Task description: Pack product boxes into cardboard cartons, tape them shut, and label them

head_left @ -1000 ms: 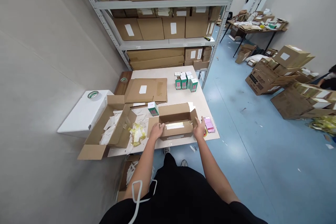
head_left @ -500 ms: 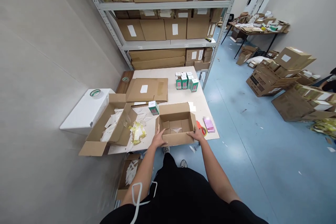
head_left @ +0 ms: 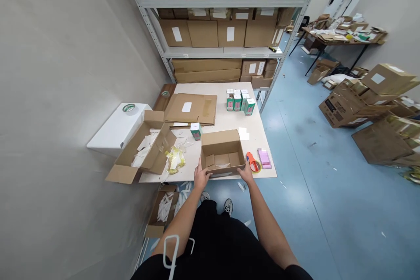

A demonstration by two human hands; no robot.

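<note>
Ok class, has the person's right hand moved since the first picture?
Yes: judged against the pink item on the table, the right hand has shifted left and closer to the near edge.

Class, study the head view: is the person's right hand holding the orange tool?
No: the right hand is at the near right corner of the open carton, and the orange tool lies on the table.

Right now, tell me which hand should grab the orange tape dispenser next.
Right hand, I'd judge: it is at the open box's right side, just beside the tape dispenser. The left hand is on the box's left, farther off.
</note>
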